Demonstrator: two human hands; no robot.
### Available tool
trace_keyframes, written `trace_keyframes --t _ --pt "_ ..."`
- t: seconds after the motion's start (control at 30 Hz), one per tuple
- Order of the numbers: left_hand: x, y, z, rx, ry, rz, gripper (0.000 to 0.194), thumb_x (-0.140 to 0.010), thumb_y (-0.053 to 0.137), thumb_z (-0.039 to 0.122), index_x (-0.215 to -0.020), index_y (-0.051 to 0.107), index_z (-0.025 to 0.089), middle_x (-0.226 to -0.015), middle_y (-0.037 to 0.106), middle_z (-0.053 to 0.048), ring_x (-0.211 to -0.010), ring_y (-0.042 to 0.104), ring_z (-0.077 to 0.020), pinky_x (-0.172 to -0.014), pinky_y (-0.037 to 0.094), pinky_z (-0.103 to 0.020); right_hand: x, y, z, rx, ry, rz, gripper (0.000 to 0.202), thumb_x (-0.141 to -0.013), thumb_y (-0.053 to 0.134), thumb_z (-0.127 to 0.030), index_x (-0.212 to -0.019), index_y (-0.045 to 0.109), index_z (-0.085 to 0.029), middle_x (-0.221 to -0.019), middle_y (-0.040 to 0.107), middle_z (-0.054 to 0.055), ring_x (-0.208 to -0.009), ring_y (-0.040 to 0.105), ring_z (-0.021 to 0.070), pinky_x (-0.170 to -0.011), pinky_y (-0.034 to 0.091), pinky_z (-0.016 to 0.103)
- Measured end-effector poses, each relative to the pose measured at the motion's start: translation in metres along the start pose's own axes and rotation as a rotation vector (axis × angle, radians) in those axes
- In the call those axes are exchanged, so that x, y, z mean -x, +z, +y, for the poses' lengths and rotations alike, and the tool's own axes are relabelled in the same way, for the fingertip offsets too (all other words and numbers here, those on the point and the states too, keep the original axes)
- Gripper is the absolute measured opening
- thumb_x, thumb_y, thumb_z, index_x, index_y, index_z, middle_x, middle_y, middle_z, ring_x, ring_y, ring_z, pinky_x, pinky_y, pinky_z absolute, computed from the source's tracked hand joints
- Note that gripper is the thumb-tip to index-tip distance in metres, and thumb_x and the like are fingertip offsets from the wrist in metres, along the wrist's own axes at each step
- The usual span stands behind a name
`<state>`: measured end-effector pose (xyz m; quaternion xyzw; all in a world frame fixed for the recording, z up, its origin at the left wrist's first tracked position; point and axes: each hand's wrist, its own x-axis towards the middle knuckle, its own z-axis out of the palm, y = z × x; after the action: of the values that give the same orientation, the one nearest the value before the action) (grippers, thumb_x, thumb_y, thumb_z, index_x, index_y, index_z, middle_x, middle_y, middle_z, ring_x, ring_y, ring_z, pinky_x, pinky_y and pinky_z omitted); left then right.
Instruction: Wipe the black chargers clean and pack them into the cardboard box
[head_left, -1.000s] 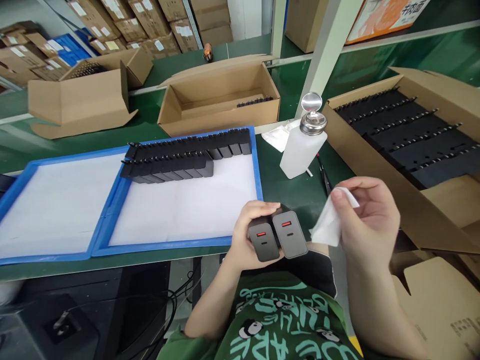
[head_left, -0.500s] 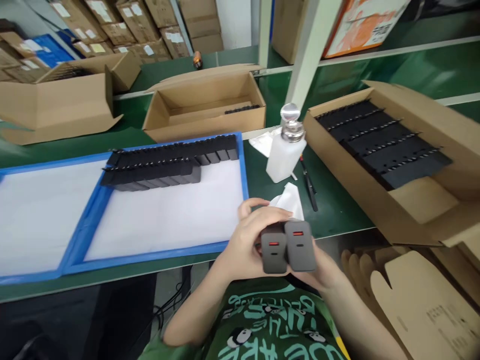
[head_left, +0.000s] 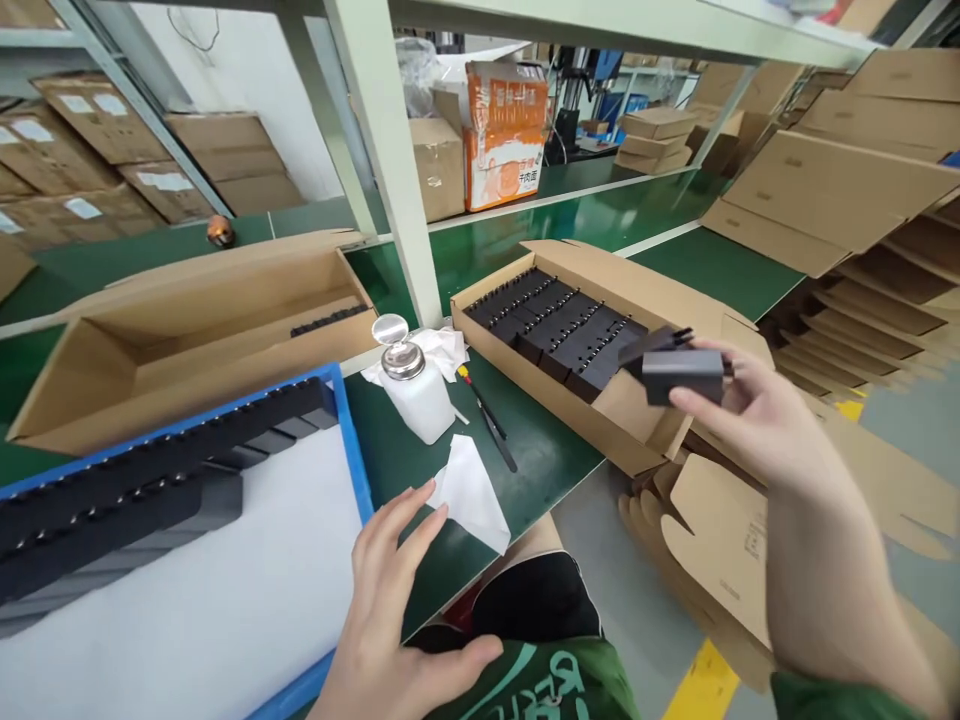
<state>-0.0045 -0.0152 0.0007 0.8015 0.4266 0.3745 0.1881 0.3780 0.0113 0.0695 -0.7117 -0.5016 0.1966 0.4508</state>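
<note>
My right hand is closed on two black power adapters, their prongs showing at the top and right. It holds them above the near right end of an open cardboard box, where black adapters lie in rows with their prongs up. My left hand has its fingers spread and holds nothing. Its fingertips are beside a folded white wipe on the green bench; whether they touch it, I cannot tell.
A white pump bottle and black tweezers stand and lie mid-bench. To the left, a blue-rimmed tray holds rows of adapters. Behind it sits another open carton. A post rises at the back; flattened cardboard lies right.
The view has swung right. Both hands were together around the two adapters; now my right hand alone has carried them right to the box, and my left hand has let go and opened.
</note>
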Motion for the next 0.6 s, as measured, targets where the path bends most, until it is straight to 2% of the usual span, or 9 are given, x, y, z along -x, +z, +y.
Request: trace_keyframes --t 0.03,0.1,0.17,0.27,0.37,0.47,0.53,0.6 --pt "-0.001 0.002 -0.001 -0.002 0.009 0.002 0.081 -0.081 0.074 0.058 -0.150 0.040 0.034 -0.151 0.046 -0.012 -0.137 0.045 -0.0394 -0.105 0.048 -0.057 -0.020 -0.013 0.005 0.120 0.022 0.027 0.066 -0.073 0.082 -0.044 -0.131 0.058 -0.024 -0.123 0.067 0.015 -0.089 0.067 0.0222 -0.080 0.052 0.039" --pt "-0.004 0.004 -0.004 -0.012 0.050 0.001 0.081 -0.081 0.074 0.058 -0.150 0.041 0.033 -0.150 0.046 -0.012 -0.136 0.047 -0.0392 -0.102 0.051 -0.055 -0.058 -0.026 0.019 0.347 0.067 0.017 0.061 -0.074 0.083 -0.036 -0.128 0.061 -0.020 -0.128 0.063 0.017 -0.096 0.065 0.0238 -0.091 0.048 0.044" --pt "-0.007 0.006 -0.007 -0.029 0.081 -0.015 0.080 -0.082 0.073 0.058 -0.151 0.041 0.030 -0.150 0.047 -0.013 -0.135 0.048 -0.0389 -0.099 0.054 -0.053 -0.088 -0.025 0.034 0.522 0.115 -0.050 0.045 -0.079 0.080 -0.033 -0.118 0.065 -0.015 -0.120 0.066 0.015 -0.099 0.064 0.0230 -0.096 0.049 0.046" --pt "-0.010 0.008 -0.009 -0.053 0.061 -0.047 0.077 -0.083 0.072 0.056 -0.149 0.043 0.030 -0.150 0.047 -0.013 -0.135 0.048 -0.0382 -0.096 0.057 -0.050 -0.118 -0.007 0.057 0.689 0.178 -0.141 0.031 -0.092 0.068 -0.037 -0.114 0.064 -0.015 -0.115 0.065 0.008 -0.103 0.064 0.0204 -0.093 0.055 0.043" --pt "-0.009 0.008 -0.010 -0.052 0.039 -0.077 0.074 -0.082 0.074 0.053 -0.147 0.045 0.031 -0.150 0.048 -0.012 -0.135 0.049 -0.0385 -0.093 0.059 -0.050 -0.132 0.011 0.072 0.780 0.224 -0.153 0.035 -0.095 0.064 -0.039 -0.119 0.061 -0.014 -0.119 0.064 0.009 -0.105 0.064 0.0210 -0.091 0.056 0.043" --pt "-0.009 0.008 -0.012 -0.021 -0.021 -0.072 0.068 -0.085 0.071 0.051 -0.146 0.046 0.033 -0.150 0.048 -0.012 -0.137 0.048 -0.0393 -0.094 0.057 -0.053 -0.135 0.016 0.079 0.811 0.245 -0.119 0.035 -0.094 0.065 -0.039 -0.118 0.062 -0.014 -0.117 0.064 0.009 -0.103 0.064 0.0204 -0.090 0.056 0.042" --pt "-0.008 0.007 -0.013 -0.003 -0.072 -0.051 0.062 -0.088 0.068 0.049 -0.144 0.047 0.034 -0.151 0.047 -0.011 -0.138 0.046 -0.0393 -0.098 0.054 -0.055 -0.130 0.014 0.075 0.789 0.232 -0.085 0.034 -0.094 0.066 -0.039 -0.116 0.062 -0.014 -0.114 0.064 0.008 -0.099 0.064 0.0192 -0.088 0.057 0.040" --pt "-0.004 0.002 -0.015 0.003 -0.070 -0.030 0.063 -0.087 0.071 0.043 -0.144 0.047 0.034 -0.150 0.047 -0.012 -0.138 0.047 -0.0378 -0.103 0.052 -0.055 -0.117 0.014 0.062 0.723 0.174 -0.044 0.036 -0.091 0.069 -0.040 -0.115 0.063 -0.014 -0.114 0.064 0.008 -0.098 0.065 0.0188 -0.087 0.057 0.039"
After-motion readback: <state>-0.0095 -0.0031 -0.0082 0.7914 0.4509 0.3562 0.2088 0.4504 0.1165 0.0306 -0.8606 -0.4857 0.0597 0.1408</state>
